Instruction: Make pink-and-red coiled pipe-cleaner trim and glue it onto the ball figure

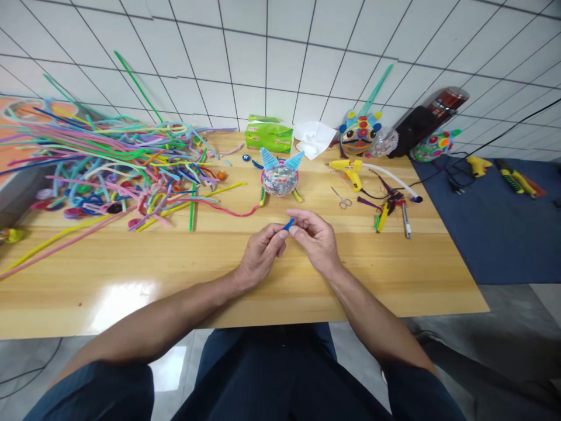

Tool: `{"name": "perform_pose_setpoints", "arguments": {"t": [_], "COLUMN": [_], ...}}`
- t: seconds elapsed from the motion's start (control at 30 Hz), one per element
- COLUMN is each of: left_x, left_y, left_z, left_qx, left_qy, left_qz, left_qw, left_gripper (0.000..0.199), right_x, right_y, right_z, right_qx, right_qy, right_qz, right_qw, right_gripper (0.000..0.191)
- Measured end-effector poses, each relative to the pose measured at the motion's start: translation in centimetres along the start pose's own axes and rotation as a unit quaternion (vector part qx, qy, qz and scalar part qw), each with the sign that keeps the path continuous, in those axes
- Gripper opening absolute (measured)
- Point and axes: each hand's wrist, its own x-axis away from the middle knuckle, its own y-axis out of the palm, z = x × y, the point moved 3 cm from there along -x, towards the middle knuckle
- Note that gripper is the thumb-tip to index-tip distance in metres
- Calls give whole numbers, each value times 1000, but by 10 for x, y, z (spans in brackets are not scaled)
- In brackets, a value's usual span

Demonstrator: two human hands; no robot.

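Note:
Between my two hands is a short blue pipe cleaner piece [288, 224], held over the wooden table. My left hand [262, 252] pinches its lower end between thumb and fingers. From the other side, the thumb and index finger of my right hand [316, 240] close on its upper end. Just beyond my hands stands a round craft figure [280, 178]: a clear ball with colourful filling, light-blue pointed ears, and green and yellow feet. A short dark-blue curved piece [258, 163] lies at its left, next to a small blue round bead or button [246, 157].
Many colourful pipe cleaners [131, 158] pile up on the left. A green tissue pack [269, 135] stands by the wall. Rightward lie a yellow glue gun [349, 171], small scissors [342, 199], a marker [407, 221], a decorated ball [357, 137] and a dark bottle [432, 120].

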Motion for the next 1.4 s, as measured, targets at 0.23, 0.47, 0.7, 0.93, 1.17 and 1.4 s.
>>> {"name": "perform_pose_setpoints", "arguments": {"t": [0.23,0.47,0.7,0.93,1.17,1.4], "left_x": [-2,1,2,2,1,0], "left_y": [-4,-5,-1,1,1,0], "left_z": [-4,0,-2,-5,-6,-13], "left_qx": [-34,-44,65,110,125,129], "left_qy": [20,40,-25,-52,-75,-83], "left_qz": [15,-18,-18,-11,2,4], "left_qw": [999,998,997,992,989,988], "left_gripper": [57,58,56,56,60,61], "right_x": [0,-1,2,9,8,7], "right_y": [1,1,1,4,3,4], "right_z": [3,2,6,2,12,7], "right_qx": [-2,-14,33,139,124,138], "right_qy": [16,18,0,-93,-59,-85], "right_qz": [26,21,37,63,62,51], "right_qw": [1000,1000,999,984,989,986], "right_gripper": [26,29,30,28,31,26]}}
